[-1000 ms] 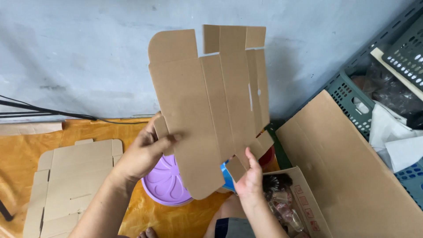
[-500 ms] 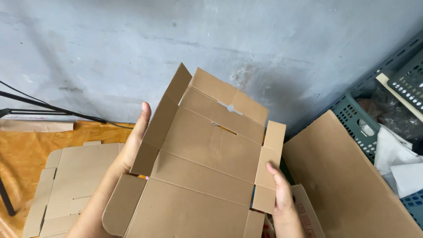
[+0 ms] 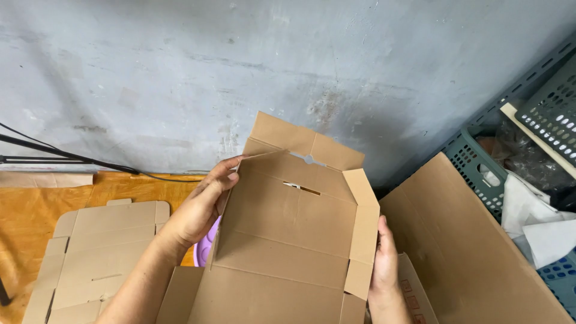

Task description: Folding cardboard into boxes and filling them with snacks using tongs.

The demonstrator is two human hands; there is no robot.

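I hold a brown die-cut cardboard box blank (image 3: 288, 234) in front of me, partly folded so its side walls stand up. My left hand (image 3: 201, 204) grips the left side wall, with its fingers curled over the top edge near the back flap. My right hand (image 3: 384, 264) presses flat against the outside of the right side wall. The back flap with a small notch tilts up toward the grey wall. A bit of a purple plastic bowl (image 3: 206, 246) shows under the box.
A stack of flat cardboard blanks (image 3: 90, 252) lies on the orange floor at the left. A big cardboard sheet (image 3: 468, 252) leans at the right, beside green plastic crates (image 3: 480, 162) with white cloth (image 3: 534, 222). Black cables (image 3: 66, 156) run along the wall.
The flat blank, held upright a second ago, has been laid down toward me. Both side walls are now folded up, with my hands moved to its left and right sides.
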